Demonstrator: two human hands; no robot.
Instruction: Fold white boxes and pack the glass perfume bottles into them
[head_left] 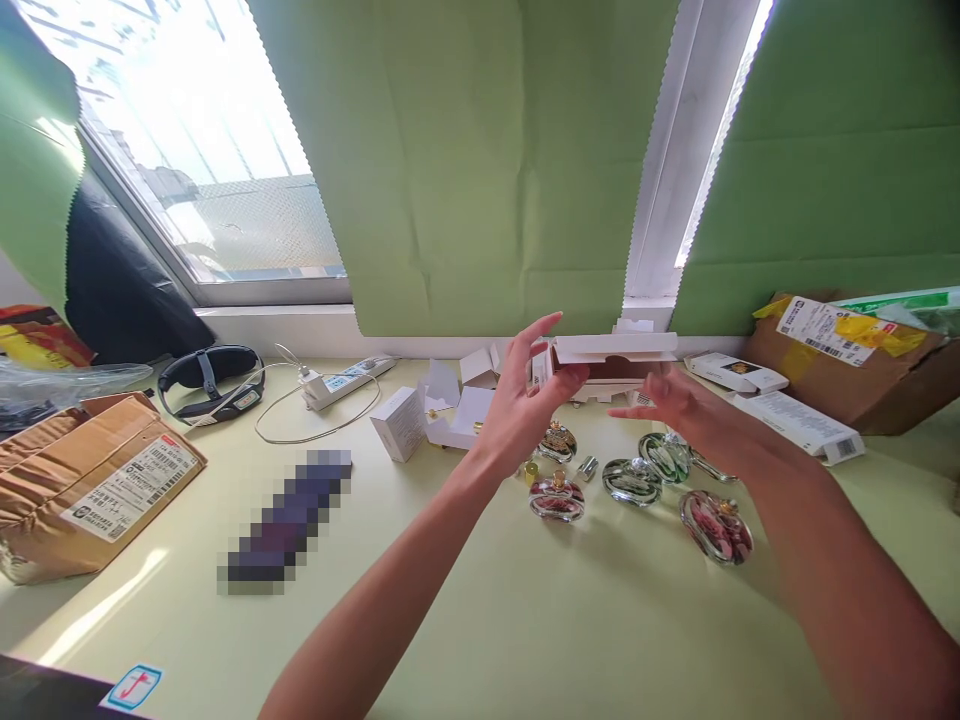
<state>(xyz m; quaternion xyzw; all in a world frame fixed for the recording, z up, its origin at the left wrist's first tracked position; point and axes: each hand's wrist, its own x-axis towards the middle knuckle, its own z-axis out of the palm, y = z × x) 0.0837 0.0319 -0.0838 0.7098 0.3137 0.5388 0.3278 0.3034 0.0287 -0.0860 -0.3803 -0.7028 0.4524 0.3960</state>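
Observation:
At the back of the table, a long white carton (619, 345) with a raised flap and a dark opening is between my hands. My left hand (517, 400) grips its left end, thumb in front and index finger stretched upward. My right hand (679, 405) is at its right end, thumb against the carton and a finger pointing left beneath it. Below lie several glass perfume bottles: a pink one (556, 498), a green one (631, 482), another green one (664, 457), a reddish one (718, 527) and a dark-patterned one (557, 441). A small silver cap (588, 467) lies among them.
Left of my hands stand a small white box (398, 424), opened white packaging (459, 415) and a power strip (349, 383). Flattened white cartons (802, 425) and a brown cardboard box (847, 385) are at right. A brown parcel (97, 480) and black headgear (211, 384) sit at left.

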